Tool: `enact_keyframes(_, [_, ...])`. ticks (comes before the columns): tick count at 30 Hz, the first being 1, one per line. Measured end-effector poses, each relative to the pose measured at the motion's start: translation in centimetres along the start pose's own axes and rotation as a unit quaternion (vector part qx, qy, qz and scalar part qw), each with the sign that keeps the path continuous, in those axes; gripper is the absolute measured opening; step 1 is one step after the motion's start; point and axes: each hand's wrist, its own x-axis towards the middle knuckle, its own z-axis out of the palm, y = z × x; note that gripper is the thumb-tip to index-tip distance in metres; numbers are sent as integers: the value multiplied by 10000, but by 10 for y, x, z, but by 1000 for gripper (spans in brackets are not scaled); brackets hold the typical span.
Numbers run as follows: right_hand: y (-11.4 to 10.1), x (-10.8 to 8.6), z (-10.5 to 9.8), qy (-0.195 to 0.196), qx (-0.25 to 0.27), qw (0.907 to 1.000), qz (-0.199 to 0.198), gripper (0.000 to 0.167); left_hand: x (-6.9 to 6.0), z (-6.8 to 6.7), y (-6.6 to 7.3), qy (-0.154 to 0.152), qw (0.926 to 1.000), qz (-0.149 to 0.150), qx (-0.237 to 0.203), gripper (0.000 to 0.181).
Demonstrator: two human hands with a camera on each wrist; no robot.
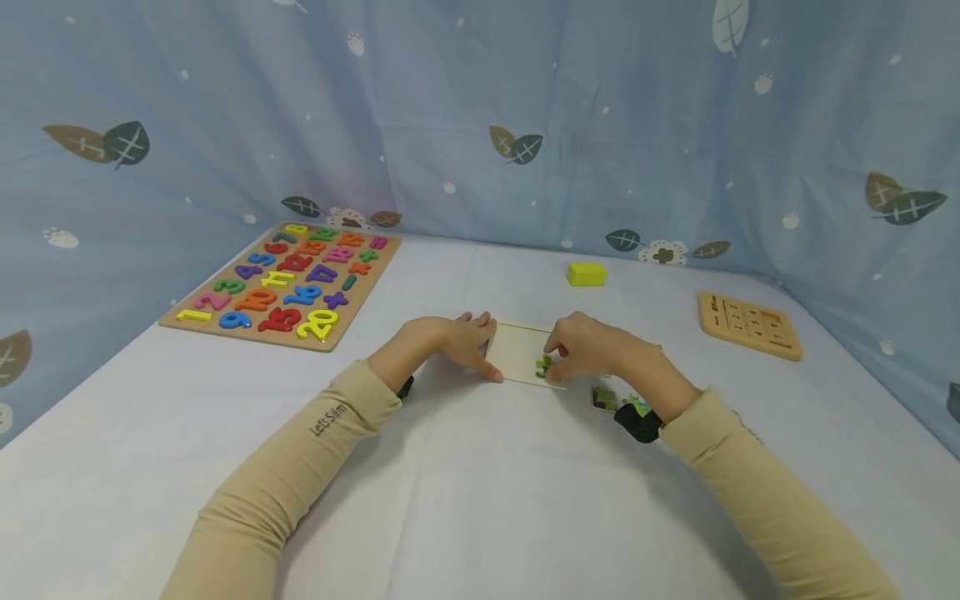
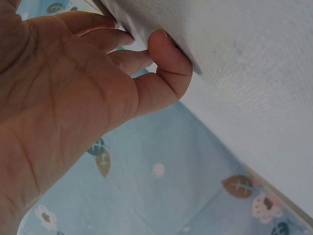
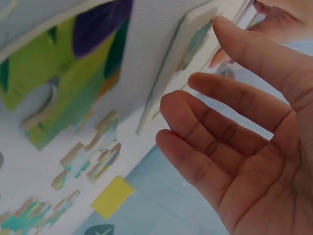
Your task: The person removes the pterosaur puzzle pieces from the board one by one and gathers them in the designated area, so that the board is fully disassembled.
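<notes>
A pale, shallow puzzle board (image 1: 517,346) lies flat on the table between the hands. Spread along its left side is my left hand (image 1: 461,340), thumb at the near corner and fingers towards the far one. In the left wrist view the thumb (image 2: 171,73) is bent. One green jigsaw piece (image 1: 541,365) lies on the board towards its near right corner. My right hand (image 1: 588,346) touches this piece with the thumb tip (image 3: 225,29); its other fingers are loosely bent, apart from the piece in the right wrist view.
Loose jigsaw pieces (image 1: 604,398) lie to the right, partly hidden under the right wrist. A yellow block (image 1: 587,274) stands behind the board. At left lies a number board (image 1: 300,279); at right, a small wooden number board (image 1: 748,325). A patterned curtain (image 1: 450,125) hangs behind.
</notes>
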Motion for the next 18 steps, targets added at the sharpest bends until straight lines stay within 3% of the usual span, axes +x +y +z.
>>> enact_keyframes(9, [4,7,5,11,136,9999,-30,27,1,1,0,7,9999,-22,104,102])
enact_keyframes(18, [0,7,10,401,115,9989,-213,11,0,1,0,8,10000,-50,39,103])
